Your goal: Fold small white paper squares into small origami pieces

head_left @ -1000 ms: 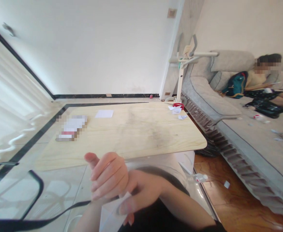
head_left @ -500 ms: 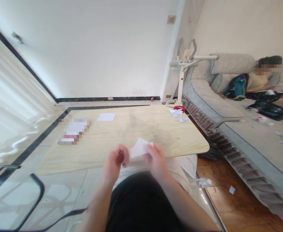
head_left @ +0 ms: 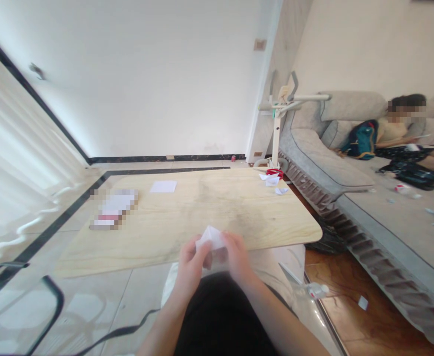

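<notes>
Left hand and right hand together, fingers pinched

No legible text, label, brand, number or sign appears in this view. The flat object at the left of the wooden table is pixelated, so whatever print it carries cannot be read. The white sheet at the table's far edge shows a blank face. The small plate on the wall, upper right of centre, is too small and blurred to show any marking.
</notes>
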Available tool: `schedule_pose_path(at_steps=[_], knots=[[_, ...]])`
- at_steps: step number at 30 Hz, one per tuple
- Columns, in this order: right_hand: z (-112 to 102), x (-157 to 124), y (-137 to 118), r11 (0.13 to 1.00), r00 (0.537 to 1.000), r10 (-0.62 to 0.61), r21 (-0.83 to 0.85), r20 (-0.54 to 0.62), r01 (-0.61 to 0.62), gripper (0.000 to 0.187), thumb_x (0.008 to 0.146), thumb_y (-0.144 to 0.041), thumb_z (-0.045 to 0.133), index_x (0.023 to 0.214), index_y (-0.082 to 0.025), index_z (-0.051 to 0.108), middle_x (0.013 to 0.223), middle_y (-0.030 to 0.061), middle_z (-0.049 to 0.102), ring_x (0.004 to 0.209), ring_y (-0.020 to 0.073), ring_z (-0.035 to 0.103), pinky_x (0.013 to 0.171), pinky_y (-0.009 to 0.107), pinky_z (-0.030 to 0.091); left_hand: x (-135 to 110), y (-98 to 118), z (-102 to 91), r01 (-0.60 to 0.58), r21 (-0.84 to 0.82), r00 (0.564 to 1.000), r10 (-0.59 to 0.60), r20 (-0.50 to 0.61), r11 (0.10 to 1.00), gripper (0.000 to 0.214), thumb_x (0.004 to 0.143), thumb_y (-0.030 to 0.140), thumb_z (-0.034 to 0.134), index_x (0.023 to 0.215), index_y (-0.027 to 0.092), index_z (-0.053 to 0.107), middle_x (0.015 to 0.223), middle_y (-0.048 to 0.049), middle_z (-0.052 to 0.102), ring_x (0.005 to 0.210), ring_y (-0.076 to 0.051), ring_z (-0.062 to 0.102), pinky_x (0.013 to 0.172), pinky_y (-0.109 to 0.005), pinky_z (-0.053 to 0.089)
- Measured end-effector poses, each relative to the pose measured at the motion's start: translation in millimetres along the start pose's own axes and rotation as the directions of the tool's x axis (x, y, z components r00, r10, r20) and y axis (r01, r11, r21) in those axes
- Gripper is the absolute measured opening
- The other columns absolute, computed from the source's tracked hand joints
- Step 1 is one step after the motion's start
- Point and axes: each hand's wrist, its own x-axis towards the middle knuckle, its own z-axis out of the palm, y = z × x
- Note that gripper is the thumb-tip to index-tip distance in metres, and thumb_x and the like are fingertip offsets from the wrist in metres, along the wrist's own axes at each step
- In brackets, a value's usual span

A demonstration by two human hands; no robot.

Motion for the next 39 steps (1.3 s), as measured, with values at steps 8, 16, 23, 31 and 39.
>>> schedule_pose_path(at_steps=[8, 16, 23, 31, 39], knots=[[-0.6, -0.8, -5.9, 0.998, 0.999, -0.039, -0.041, -0.017, 0.038, 0.050, 0.083, -0.050, 0.050, 0.045, -0.019, 0.046, 0.040, -0.0028, 0.041, 0.040, 0.0091, 0.038, 0.043, 0.024, 0.029, 0.5, 3.3, -0.8, -0.003, 0.039, 0.996, 0.006, -0.087, 0.999, 0.045, 0.087, 0.037, 0.047, 0.046, 0.020, 0.045, 0.041, 0.0028, 0.043, 0.043, -0.011, 0.041, 0.051, -0.024, 0.036], [-2.4, -2.9, -7.4, 0.994, 0.999, -0.039, -0.101, 0.032, 0.042, 0.050, 0.085, -0.050, 0.050, 0.046, -0.019, 0.045, 0.042, -0.0028, 0.043, 0.043, 0.0092, 0.039, 0.045, 0.024, 0.031, 1.0, 4.9, -4.4, -0.034, 0.103, 0.993, 0.046, -0.113, 0.994, 0.046, 0.084, 0.037, 0.046, 0.041, 0.021, 0.043, 0.040, 0.0015, 0.042, 0.044, -0.012, 0.042, 0.051, -0.025, 0.036], [-2.4, 0.1, -8.0, 0.994, 0.999, -0.048, -0.094, -0.002, 0.047, 0.027, 0.080, -0.044, 0.060, 0.073, -0.018, 0.064, 0.052, -0.0037, 0.050, 0.047, 0.0104, 0.044, 0.045, 0.023, 0.033, 0.5, 2.3, -6.7, -0.070, 0.147, 0.989, 0.088, -0.122, 0.987, 0.044, 0.084, 0.038, 0.048, 0.043, 0.021, 0.044, 0.041, 0.0016, 0.043, 0.044, -0.012, 0.042, 0.050, -0.024, 0.036], [2.1, -0.4, -12.3, 0.996, 0.985, -0.081, 0.027, -0.150, 0.087, 0.023, 0.072, -0.039, 0.070, 0.075, -0.019, 0.059, 0.058, -0.0051, 0.049, 0.049, 0.0086, 0.043, 0.043, 0.021, 0.033, -2.9, 9.1, 1.2, -0.062, 0.235, 0.987, 0.095, -0.131, 0.970, 0.038, 0.083, 0.042, 0.054, 0.052, 0.019, 0.051, 0.043, 0.0024, 0.048, 0.045, -0.012, 0.043, 0.047, -0.023, 0.036], [-0.4, 0.8, -10.3, 0.991, 0.987, -0.001, 0.135, -0.158, 0.022, 0.027, 0.071, -0.041, 0.068, 0.074, -0.019, 0.055, 0.055, -0.0070, 0.048, 0.038, 0.0058, 0.042, 0.035, 0.018, 0.030, -3.2, 11.7, -0.5, -0.017, 0.215, 0.989, 0.048, -0.138, 0.977, 0.039, 0.082, 0.042, 0.056, 0.051, 0.019, 0.049, 0.043, 0.0033, 0.046, 0.044, -0.011, 0.043, 0.046, -0.022, 0.036]])
